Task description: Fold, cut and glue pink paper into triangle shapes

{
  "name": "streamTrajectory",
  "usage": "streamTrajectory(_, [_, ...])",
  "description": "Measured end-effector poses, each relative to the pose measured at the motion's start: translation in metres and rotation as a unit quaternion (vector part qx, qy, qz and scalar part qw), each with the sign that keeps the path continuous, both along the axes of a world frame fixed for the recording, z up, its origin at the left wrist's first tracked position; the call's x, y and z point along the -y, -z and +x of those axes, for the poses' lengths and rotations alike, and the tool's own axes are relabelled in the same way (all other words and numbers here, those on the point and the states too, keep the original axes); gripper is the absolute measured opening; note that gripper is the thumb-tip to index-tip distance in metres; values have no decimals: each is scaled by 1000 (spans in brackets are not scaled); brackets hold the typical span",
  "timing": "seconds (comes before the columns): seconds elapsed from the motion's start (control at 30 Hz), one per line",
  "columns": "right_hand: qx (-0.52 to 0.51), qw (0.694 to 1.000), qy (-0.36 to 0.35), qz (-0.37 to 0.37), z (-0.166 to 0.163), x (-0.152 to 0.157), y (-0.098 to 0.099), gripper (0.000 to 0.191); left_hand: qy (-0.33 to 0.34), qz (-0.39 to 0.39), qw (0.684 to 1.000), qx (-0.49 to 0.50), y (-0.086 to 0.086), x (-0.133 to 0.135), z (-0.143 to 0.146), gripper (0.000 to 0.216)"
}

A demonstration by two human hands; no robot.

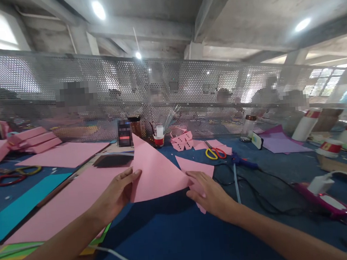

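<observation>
A pink paper sheet [157,172] with a pointed top is held up above the blue tabletop. My left hand [120,191] pinches its left edge, thumb on the near face. At its right corner my right hand [209,193] has its fingers closed on the paper. Another pink paper piece [198,166] lies behind and below my right hand, partly covered by it. Beside my left forearm lie large pink sheets [74,196], with a dark flat piece [113,160] near their far end.
Scissors with yellow and red handles [215,153], a blue glue gun [244,160] with its cable, and a magenta power strip [327,202] lie to the right. More scissors [19,175] and a teal sheet [24,207] are left. A perforated metal screen [184,81] stands behind; people sit beyond.
</observation>
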State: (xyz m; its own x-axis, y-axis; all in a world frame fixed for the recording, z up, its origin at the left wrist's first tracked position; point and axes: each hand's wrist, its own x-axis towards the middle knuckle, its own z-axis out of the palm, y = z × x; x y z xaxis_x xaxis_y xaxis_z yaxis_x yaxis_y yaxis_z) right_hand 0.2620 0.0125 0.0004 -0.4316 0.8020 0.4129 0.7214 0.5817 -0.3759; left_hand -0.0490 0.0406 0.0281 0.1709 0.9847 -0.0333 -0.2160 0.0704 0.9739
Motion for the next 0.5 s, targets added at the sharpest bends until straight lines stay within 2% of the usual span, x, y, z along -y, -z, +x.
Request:
streamTrajectory(0.13, [-37, 997, -30, -53, -3, 2, -2, 60, 8, -6, 1000, 22, 1, -1, -2, 29])
streamTrajectory(0.27, [-74, 995, -21, -64, -4, 2, -2, 52, 14, 18, 999, 27, 0, -4, -6, 35])
streamTrajectory(0.37, [-103, 993, -19, -62, -4, 3, -4, 40, -13, 61, 997, -53, 0, -11, -13, 41])
streamTrajectory(0.43, [-97, 994, -27, -48, -3, 3, -5, 34, -54, 102, 982, -149, -2, -18, -22, 44])
streamTrajectory(0.5, [-79, 996, -30, -24, -1, 2, -6, 31, -75, 115, 973, -187, -6, -27, -36, 46])
